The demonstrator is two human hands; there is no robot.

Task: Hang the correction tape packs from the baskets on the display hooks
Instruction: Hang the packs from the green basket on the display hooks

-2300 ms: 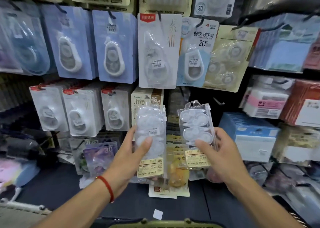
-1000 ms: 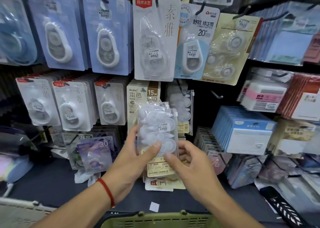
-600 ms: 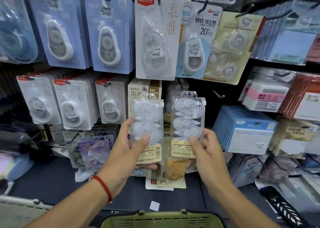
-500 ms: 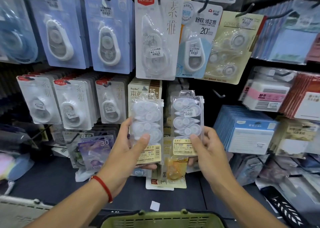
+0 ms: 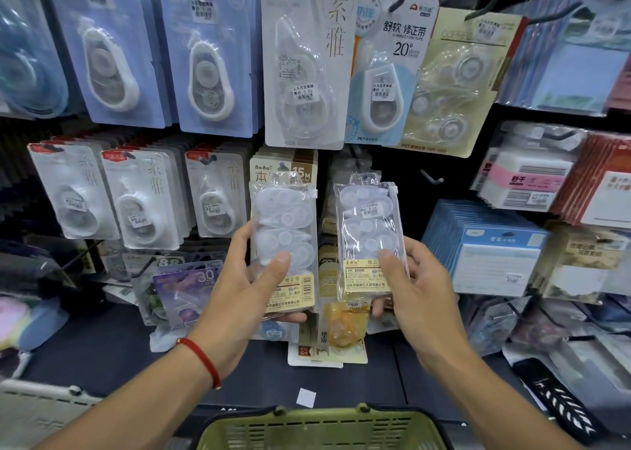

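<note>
**Two Clear Correction Tape Packs Held Before the Hook Display**

We hold one pack in each hand, upright, in front of the hanging stock. Our left hand (image 5: 246, 289) grasps the left pack (image 5: 283, 241) with the thumb across its face and the fingers curled behind. Our right hand (image 5: 413, 289) grasps the right pack (image 5: 370, 238) the same way; this pack sits slightly higher. The two packs are near each other but apart.

Each pack is a glossy transparent pouch containing rounded, white, translucent dispensers stacked vertically, with a cream-yellow label card at the bottom. The label print is mostly too small to read.

Behind the packs, rigid blister cards hang on dark hooks. One white card (image 5: 307, 60) carries a red tab at its top. A pale blue card (image 5: 392, 70) reads "CORRECTION TAPE" and "20". A beige card (image 5: 283, 173) shows "15M", partly hidden by the left pack.

The ribbed green basket (image 5: 321, 429) is cut off by the bottom edge.
</note>
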